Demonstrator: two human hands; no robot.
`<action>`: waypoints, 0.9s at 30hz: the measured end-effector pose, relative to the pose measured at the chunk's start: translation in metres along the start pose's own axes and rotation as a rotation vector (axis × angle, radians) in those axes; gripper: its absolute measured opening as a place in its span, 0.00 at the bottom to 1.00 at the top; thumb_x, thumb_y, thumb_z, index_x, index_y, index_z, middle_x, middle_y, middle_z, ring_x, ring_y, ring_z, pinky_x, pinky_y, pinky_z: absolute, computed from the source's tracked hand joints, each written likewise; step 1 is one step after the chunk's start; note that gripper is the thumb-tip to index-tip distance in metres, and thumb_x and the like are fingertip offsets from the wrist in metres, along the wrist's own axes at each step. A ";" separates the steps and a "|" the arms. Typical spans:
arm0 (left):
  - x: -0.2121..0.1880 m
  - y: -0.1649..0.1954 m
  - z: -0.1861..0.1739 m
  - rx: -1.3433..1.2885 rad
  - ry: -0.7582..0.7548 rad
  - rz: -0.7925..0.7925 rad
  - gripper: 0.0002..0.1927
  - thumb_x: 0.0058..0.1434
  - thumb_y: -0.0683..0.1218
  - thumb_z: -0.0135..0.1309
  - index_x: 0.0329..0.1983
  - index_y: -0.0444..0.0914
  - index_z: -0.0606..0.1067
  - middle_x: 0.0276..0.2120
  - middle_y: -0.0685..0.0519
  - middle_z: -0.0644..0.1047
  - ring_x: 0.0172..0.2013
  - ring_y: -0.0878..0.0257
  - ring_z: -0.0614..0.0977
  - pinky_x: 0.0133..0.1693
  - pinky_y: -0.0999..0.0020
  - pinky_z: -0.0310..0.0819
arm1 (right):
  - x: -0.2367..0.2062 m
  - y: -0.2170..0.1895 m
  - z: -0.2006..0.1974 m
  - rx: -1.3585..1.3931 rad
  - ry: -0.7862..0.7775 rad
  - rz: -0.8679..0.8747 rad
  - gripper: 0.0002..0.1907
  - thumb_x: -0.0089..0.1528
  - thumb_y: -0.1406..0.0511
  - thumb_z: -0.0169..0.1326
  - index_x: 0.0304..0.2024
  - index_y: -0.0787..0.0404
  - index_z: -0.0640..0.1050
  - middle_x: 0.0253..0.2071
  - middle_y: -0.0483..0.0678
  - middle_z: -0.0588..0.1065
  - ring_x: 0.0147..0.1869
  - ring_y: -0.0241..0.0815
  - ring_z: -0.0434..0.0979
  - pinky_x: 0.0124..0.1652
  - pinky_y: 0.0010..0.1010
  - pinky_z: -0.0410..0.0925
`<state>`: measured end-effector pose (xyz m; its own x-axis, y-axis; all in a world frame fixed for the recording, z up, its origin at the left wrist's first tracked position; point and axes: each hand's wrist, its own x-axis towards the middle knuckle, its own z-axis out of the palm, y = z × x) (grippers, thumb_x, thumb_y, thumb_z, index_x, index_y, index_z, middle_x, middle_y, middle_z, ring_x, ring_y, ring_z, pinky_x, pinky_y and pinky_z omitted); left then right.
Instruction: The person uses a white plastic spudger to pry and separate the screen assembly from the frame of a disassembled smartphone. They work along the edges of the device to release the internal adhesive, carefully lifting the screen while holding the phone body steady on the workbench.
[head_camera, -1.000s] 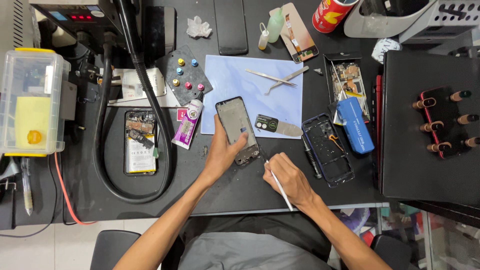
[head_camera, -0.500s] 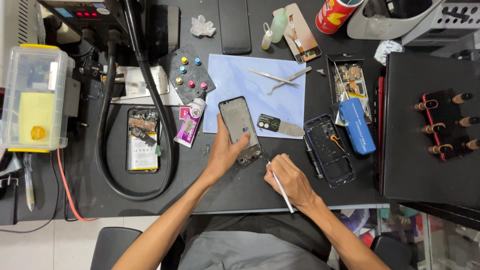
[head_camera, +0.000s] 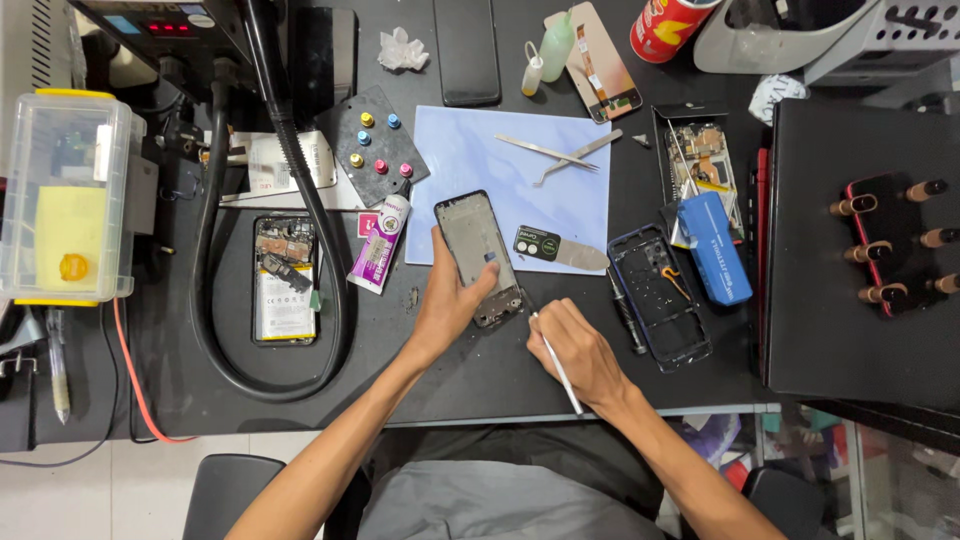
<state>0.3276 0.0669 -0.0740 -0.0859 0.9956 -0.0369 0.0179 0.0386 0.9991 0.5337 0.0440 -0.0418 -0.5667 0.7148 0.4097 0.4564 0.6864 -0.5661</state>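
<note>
- The left hand (head_camera: 450, 300) lies on a phone frame (head_camera: 480, 258) and presses it down, fingers closed around its lower edge, so the frame is kept from sliding on the black bench (head_camera: 450, 370).
- The phone frame rests half on the pale blue mat (head_camera: 520, 170), half on the bench, with its open side up.
- The right hand (head_camera: 580, 350) pinches a thin white tool (head_camera: 557, 365) like a pen; the tip points to the bottom corner of the frame.
- Tweezers (head_camera: 560, 155) lie on the mat, near for reach.
- A glue tube (head_camera: 380, 245) lies just left of the frame.
- An opened phone with battery (head_camera: 285, 280) rests inside the loop of a black hose (head_camera: 270, 250).
</note>
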 end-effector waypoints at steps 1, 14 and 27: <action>0.000 -0.001 0.000 -0.020 -0.005 0.008 0.31 0.64 0.41 0.56 0.65 0.33 0.55 0.52 0.41 0.75 0.52 0.60 0.79 0.52 0.64 0.76 | 0.000 0.001 0.000 0.005 -0.004 0.003 0.11 0.52 0.78 0.59 0.33 0.69 0.70 0.31 0.54 0.68 0.35 0.54 0.70 0.35 0.40 0.67; 0.001 -0.001 -0.001 0.030 0.010 0.002 0.32 0.64 0.42 0.57 0.66 0.33 0.54 0.51 0.41 0.76 0.51 0.59 0.79 0.52 0.64 0.75 | -0.001 0.002 0.002 -0.050 -0.028 -0.001 0.10 0.55 0.77 0.61 0.32 0.67 0.71 0.30 0.53 0.68 0.35 0.53 0.70 0.36 0.41 0.67; -0.002 -0.005 -0.001 0.047 0.016 0.008 0.36 0.63 0.44 0.57 0.68 0.32 0.52 0.52 0.40 0.75 0.52 0.57 0.79 0.54 0.62 0.74 | -0.002 0.000 0.001 -0.011 -0.006 -0.027 0.11 0.54 0.77 0.59 0.34 0.68 0.70 0.32 0.54 0.69 0.35 0.54 0.70 0.36 0.40 0.67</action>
<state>0.3263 0.0651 -0.0785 -0.1016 0.9944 -0.0283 0.0652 0.0351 0.9973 0.5339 0.0427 -0.0435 -0.5828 0.6955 0.4203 0.4486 0.7066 -0.5473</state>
